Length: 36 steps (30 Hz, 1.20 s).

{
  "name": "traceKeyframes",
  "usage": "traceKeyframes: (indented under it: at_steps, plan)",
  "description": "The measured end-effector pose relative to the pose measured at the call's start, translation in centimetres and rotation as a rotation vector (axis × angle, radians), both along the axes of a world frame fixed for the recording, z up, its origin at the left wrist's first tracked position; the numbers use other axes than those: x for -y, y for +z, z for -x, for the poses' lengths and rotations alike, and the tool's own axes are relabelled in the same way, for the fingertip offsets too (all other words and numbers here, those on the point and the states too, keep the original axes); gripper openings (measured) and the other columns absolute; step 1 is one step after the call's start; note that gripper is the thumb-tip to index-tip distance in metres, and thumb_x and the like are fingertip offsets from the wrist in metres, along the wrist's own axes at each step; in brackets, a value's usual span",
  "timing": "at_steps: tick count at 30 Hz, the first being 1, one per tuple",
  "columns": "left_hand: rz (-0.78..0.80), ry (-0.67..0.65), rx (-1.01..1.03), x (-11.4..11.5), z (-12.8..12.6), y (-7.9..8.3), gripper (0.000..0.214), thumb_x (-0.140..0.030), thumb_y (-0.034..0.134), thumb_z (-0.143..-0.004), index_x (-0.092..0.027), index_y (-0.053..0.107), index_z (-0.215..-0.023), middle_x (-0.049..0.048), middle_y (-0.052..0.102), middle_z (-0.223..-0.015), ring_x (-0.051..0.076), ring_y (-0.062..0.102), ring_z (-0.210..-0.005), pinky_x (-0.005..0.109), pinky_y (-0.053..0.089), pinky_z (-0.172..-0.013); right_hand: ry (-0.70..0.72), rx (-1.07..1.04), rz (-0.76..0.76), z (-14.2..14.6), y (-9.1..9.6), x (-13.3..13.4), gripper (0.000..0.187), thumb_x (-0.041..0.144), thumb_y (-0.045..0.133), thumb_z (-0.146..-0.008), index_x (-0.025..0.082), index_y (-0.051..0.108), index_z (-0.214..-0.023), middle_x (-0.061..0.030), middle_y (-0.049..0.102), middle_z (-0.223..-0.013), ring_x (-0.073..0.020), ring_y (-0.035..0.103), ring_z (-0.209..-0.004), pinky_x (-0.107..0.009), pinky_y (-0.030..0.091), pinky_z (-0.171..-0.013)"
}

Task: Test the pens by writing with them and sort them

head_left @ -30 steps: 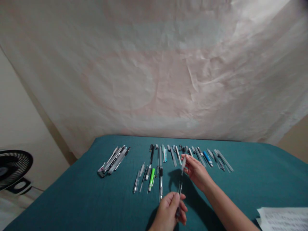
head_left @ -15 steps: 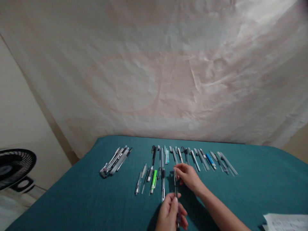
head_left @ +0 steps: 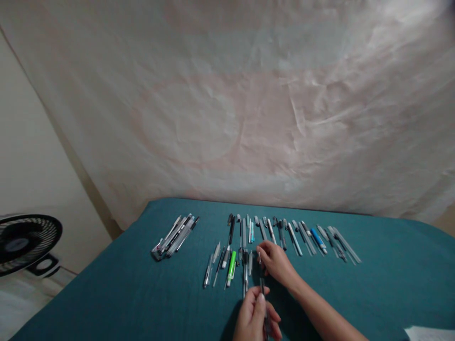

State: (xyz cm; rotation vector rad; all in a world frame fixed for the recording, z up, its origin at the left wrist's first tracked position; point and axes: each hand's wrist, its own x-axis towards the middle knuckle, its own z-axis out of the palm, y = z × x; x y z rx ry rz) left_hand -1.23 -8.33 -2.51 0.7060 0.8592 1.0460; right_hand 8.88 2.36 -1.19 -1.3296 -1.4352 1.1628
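Note:
In the lower middle, my left hand (head_left: pixel 250 315) is closed around the dark barrel of a pen (head_left: pixel 263 287), which points away from me. Just beyond it, the fingers of my right hand (head_left: pixel 272 258) are pinched at the far end of a thin piece that looks like a pen refill (head_left: pixel 261 267), in line with the barrel. Whether the two are still joined is hard to see. Left of my hands lie a clear pen with a dark top (head_left: pixel 245 272), a short clear piece (head_left: pixel 250 263) and a bright green pen (head_left: pixel 231 269).
Pens, caps and thin refills lie in a row across the green cloth (head_left: pixel 124 293), a blue pen (head_left: pixel 318 241) among them. A bundle of pens (head_left: pixel 176 237) is at the left. A fan (head_left: pixel 28 244) stands beyond the left edge, and paper (head_left: pixel 430 333) lies at the lower right.
The view has shifted slightly, so the table things appear further right. The pen between my hands looked continuous before; now a thinner section shows between them. Both hands keep their grip.

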Motion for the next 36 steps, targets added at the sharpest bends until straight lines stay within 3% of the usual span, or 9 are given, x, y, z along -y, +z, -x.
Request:
traceKeyframes:
  at_steps: [7, 14, 21, 33, 36]
  plan:
    - [0.008, -0.006, 0.003, -0.1, 0.0, -0.3, 0.054, -0.063, 0.051, -0.067, -0.018, 0.042, -0.095, -0.0041, 0.054, -0.057, 0.005, 0.045, -0.036, 0.018, 0.029, -0.037, 0.191, -0.279, 0.241, -1.9, 2.8, 2.0, 0.038, 0.052, 0.052, -0.073, 0.015, 0.060, -0.076, -0.0013, 0.059, -0.066, -0.0086, 0.050, -0.049, -0.017, 0.033, -0.036]
    - [-0.022, -0.034, 0.012, -0.2, -0.1, -0.7, 0.051, -0.061, 0.050, -0.070, -0.018, 0.041, -0.095, -0.0049, 0.053, -0.057, 0.005, 0.045, -0.035, 0.018, 0.031, -0.037, 0.284, -0.313, 0.245, -2.5, 3.2, 2.2, 0.031, 0.042, 0.063, -0.068, 0.013, 0.061, -0.078, -0.0011, 0.059, -0.069, -0.0063, 0.047, -0.050, -0.016, 0.032, -0.040]
    - [-0.038, -0.064, -0.003, -0.2, 0.1, -0.6, 0.047, -0.058, 0.049, -0.073, -0.017, 0.040, -0.094, -0.0047, 0.054, -0.058, 0.005, 0.046, -0.037, 0.018, 0.030, -0.036, 0.340, -0.333, 0.229, -2.5, 3.5, 2.5, 0.030, 0.042, 0.057, -0.075, 0.012, 0.060, -0.077, -0.0046, 0.063, -0.077, -0.0062, 0.047, -0.052, -0.016, 0.032, -0.041]
    - [-0.021, -0.112, 0.020, -0.2, 0.1, -0.6, 0.044, -0.056, 0.051, -0.073, -0.018, 0.040, -0.091, -0.0035, 0.055, -0.064, 0.005, 0.048, -0.039, 0.019, 0.032, -0.039, 0.284, -0.374, 0.205, -2.1, 3.3, 2.4, 0.031, 0.047, 0.053, -0.076, 0.017, 0.049, -0.079, 0.0000, 0.062, -0.068, -0.0066, 0.049, -0.041, -0.016, 0.035, -0.037]
    - [-0.023, -0.123, 0.008, -0.2, 0.2, -0.5, 0.044, -0.056, 0.051, -0.073, -0.017, 0.040, -0.092, -0.0037, 0.055, -0.063, 0.005, 0.048, -0.040, 0.019, 0.032, -0.039, 0.243, -0.340, 0.157, -2.3, 3.5, 2.3, 0.030, 0.048, 0.051, -0.077, 0.018, 0.051, -0.081, 0.0029, 0.057, -0.059, -0.0055, 0.044, -0.035, -0.016, 0.031, -0.033]
